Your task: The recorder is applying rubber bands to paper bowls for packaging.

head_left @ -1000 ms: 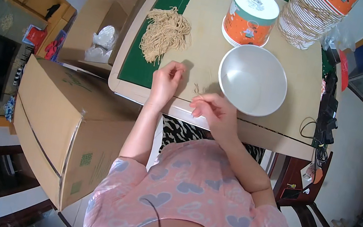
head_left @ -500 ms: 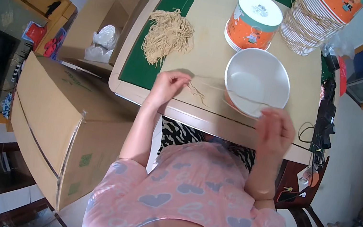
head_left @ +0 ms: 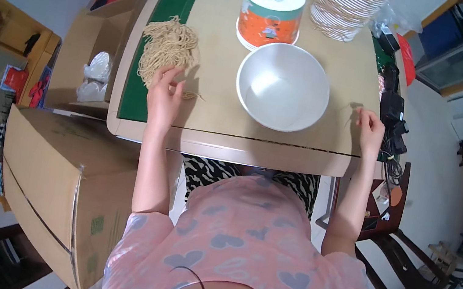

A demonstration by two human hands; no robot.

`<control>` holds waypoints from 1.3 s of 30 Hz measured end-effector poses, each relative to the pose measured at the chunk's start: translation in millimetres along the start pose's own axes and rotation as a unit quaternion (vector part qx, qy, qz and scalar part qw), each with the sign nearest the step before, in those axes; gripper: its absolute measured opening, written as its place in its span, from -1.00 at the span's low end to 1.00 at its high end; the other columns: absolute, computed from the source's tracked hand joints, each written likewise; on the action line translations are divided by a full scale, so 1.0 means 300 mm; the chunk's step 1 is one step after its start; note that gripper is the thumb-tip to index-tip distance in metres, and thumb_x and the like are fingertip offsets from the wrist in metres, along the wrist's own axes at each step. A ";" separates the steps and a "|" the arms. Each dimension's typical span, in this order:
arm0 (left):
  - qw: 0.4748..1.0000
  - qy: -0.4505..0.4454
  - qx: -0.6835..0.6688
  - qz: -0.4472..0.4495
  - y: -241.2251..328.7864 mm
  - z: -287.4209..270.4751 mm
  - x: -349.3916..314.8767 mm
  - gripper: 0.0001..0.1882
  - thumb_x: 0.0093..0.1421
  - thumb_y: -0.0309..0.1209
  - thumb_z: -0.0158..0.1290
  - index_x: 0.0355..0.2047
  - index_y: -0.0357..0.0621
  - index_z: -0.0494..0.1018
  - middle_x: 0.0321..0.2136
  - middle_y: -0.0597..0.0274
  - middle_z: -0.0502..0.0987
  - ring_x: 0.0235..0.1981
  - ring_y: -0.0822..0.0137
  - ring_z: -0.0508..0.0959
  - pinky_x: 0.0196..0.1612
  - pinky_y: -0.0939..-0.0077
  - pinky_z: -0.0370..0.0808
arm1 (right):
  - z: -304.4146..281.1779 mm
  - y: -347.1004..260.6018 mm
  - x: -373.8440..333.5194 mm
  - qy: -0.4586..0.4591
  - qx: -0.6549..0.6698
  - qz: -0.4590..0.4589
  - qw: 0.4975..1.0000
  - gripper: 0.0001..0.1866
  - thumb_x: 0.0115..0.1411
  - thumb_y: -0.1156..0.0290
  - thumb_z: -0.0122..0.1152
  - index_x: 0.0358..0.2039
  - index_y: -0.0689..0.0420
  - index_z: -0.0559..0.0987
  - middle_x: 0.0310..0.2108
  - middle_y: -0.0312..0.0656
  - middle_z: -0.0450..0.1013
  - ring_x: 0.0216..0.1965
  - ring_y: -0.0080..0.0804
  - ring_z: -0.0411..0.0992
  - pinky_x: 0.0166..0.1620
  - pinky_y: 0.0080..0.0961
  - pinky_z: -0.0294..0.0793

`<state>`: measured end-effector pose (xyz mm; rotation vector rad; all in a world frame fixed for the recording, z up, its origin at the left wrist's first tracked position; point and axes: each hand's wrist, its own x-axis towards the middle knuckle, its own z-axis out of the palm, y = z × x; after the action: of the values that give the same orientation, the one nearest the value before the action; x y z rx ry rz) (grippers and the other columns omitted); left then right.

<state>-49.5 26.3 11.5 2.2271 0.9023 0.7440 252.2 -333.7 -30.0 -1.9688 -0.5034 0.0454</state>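
My left hand (head_left: 164,97) is at the near edge of a pile of tan cords (head_left: 168,47), its thumb apart from the fingers. A few loose cord ends lie beside that thumb. At the table's right side my right hand (head_left: 370,130) is closed in a pinch, a thin tan cord (head_left: 351,111) showing faintly at its fingertips. Between the hands stands a white-lined paper bucket (head_left: 283,88), its open mouth facing me. Behind it, an orange and green bucket (head_left: 270,18) sits upside down.
A tall stack of nested buckets with cords around it (head_left: 345,10) stands at the back right. Black adapters and cables (head_left: 393,108) line the table's right edge. Large cardboard boxes (head_left: 67,177) are at the left, and a dark wooden chair (head_left: 410,256) is at the right.
My hands have moved apart: the left to the cord pile, the right outward from the bucket. The cord no longer stretches between them. The whole view has shifted.
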 end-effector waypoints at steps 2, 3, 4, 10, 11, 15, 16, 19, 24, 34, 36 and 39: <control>0.998 0.022 0.003 0.057 0.070 -0.016 -0.003 -0.72 0.12 -0.54 0.09 -0.12 -0.13 0.51 -0.07 0.10 0.44 -0.27 0.29 0.55 -0.36 0.50 0.52 | 0.009 -0.054 -0.003 -0.015 -0.107 0.056 0.993 -0.77 0.21 0.38 0.10 -0.20 0.24 0.56 -0.49 -0.23 0.47 -0.43 -0.52 0.45 -0.34 -0.63 0.41; 0.996 0.016 0.001 0.083 0.130 -0.030 -0.011 -0.74 0.10 -0.54 0.11 -0.16 -0.16 0.51 -0.10 0.09 0.46 -0.16 0.22 0.51 -0.26 0.44 0.50 | 0.023 -0.029 -0.001 0.012 -0.188 -0.033 0.982 -0.76 0.19 0.40 0.11 -0.17 0.23 0.54 -0.37 -0.15 0.47 -0.35 -0.38 0.46 -0.27 -0.54 0.43; 0.996 0.012 0.001 0.088 0.190 -0.041 -0.022 -0.74 0.10 -0.54 0.11 -0.16 -0.16 0.51 -0.10 0.09 0.46 -0.16 0.22 0.51 -0.26 0.44 0.50 | 0.030 -0.009 -0.007 0.041 -0.267 -0.119 0.955 -0.74 0.18 0.41 0.11 -0.14 0.23 0.52 -0.25 -0.07 0.46 -0.27 -0.24 0.47 -0.19 -0.46 0.46; 0.912 -0.162 0.001 0.376 0.486 -0.025 -0.089 -0.59 -0.08 -0.47 0.22 -0.14 -0.11 0.49 -0.15 0.13 0.48 -0.03 0.13 0.44 0.06 0.12 0.33 | 0.051 -0.199 -0.131 -0.070 -0.153 -0.057 0.984 -0.81 0.08 0.56 0.10 -0.25 0.17 0.51 -0.27 -0.07 0.41 -0.27 -0.12 0.43 -0.21 -0.34 0.42; 0.907 -0.184 0.031 0.376 0.501 -0.004 -0.106 -0.60 -0.08 -0.47 0.21 -0.15 -0.12 0.49 -0.16 0.16 0.47 -0.04 0.16 0.44 0.08 0.08 0.31 | 0.048 -0.195 -0.145 -0.143 -0.154 -0.070 0.975 -0.82 0.06 0.57 0.10 -0.28 0.16 0.51 -0.31 -0.08 0.42 -0.29 -0.11 0.42 -0.23 -0.33 0.41; 0.905 -0.255 0.039 0.339 0.478 0.041 -0.104 -0.76 -0.01 -0.51 0.16 -0.28 -0.14 0.50 -0.32 0.19 0.51 -0.22 0.15 0.50 0.06 0.13 0.35 | 0.051 -0.143 -0.175 -0.240 -0.171 -0.139 0.945 -0.89 0.06 0.57 0.12 -0.35 0.17 0.54 -0.37 -0.13 0.43 -0.35 -0.18 0.44 -0.27 -0.43 0.42; 0.910 -0.249 0.023 0.331 0.480 0.040 -0.096 -0.81 0.00 -0.52 0.15 -0.32 -0.16 0.51 -0.38 0.17 0.51 -0.29 0.13 0.51 0.02 0.17 0.39 | 0.059 -0.124 -0.176 -0.253 -0.180 -0.183 0.933 -0.90 0.07 0.55 0.12 -0.36 0.18 0.53 -0.37 -0.13 0.43 -0.33 -0.14 0.44 -0.26 -0.42 0.42; 0.933 -0.228 -0.042 0.275 0.500 0.018 -0.067 -0.78 -0.03 -0.61 0.17 -0.31 -0.24 0.52 -0.43 0.14 0.55 -0.30 0.20 0.56 -0.15 0.37 0.46 | 0.067 -0.107 -0.167 -0.294 -0.167 -0.118 0.934 -0.92 0.10 0.52 0.10 -0.36 0.19 0.51 -0.34 -0.09 0.42 -0.31 -0.10 0.43 -0.23 -0.40 0.41; 0.951 -0.233 -0.069 0.189 0.523 0.035 -0.053 -0.80 -0.01 -0.67 0.13 -0.32 -0.26 0.51 -0.40 0.16 0.56 -0.34 0.30 0.57 -0.28 0.50 0.48 | 0.110 -0.218 -0.174 -0.182 -0.048 -0.104 0.977 -0.94 0.14 0.53 0.08 -0.35 0.19 0.47 -0.30 -0.15 0.43 -0.28 -0.16 0.45 -0.22 -0.42 0.43; 0.941 -0.222 0.013 0.256 0.586 0.110 -0.128 -0.78 -0.01 -0.58 0.14 -0.29 -0.24 0.48 -0.39 0.04 0.50 -0.28 0.02 0.49 -0.24 0.26 0.44 | 0.119 -0.355 -0.252 -0.127 0.397 0.069 0.907 -0.84 0.10 0.61 0.14 -0.34 0.13 0.39 -0.45 -0.29 0.45 -0.38 -0.58 0.42 -0.22 -0.63 0.39; 0.932 -0.238 -0.014 0.274 0.613 0.118 -0.144 -0.69 -0.01 -0.58 0.16 -0.20 -0.25 0.49 -0.33 0.05 0.48 -0.27 0.03 0.50 -0.20 0.29 0.44 | 0.118 -0.381 -0.277 -0.162 0.440 0.086 0.879 -0.82 0.09 0.64 0.13 -0.34 0.12 0.37 -0.45 -0.29 0.45 -0.38 -0.57 0.42 -0.22 -0.62 0.40; 0.913 -0.282 -0.148 0.257 0.633 0.131 -0.167 -0.57 -0.02 -0.56 0.21 -0.07 -0.20 0.48 -0.27 0.16 0.47 -0.25 0.21 0.52 -0.19 0.42 0.45 | 0.125 -0.390 -0.289 -0.234 0.503 0.097 0.827 -0.79 0.07 0.68 0.12 -0.35 0.10 0.34 -0.44 -0.29 0.45 -0.38 -0.56 0.43 -0.22 -0.62 0.40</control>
<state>23.2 -133.7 107.8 2.2207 -0.0834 0.3725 125.6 -291.7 39.1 -0.9275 -0.4449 0.7840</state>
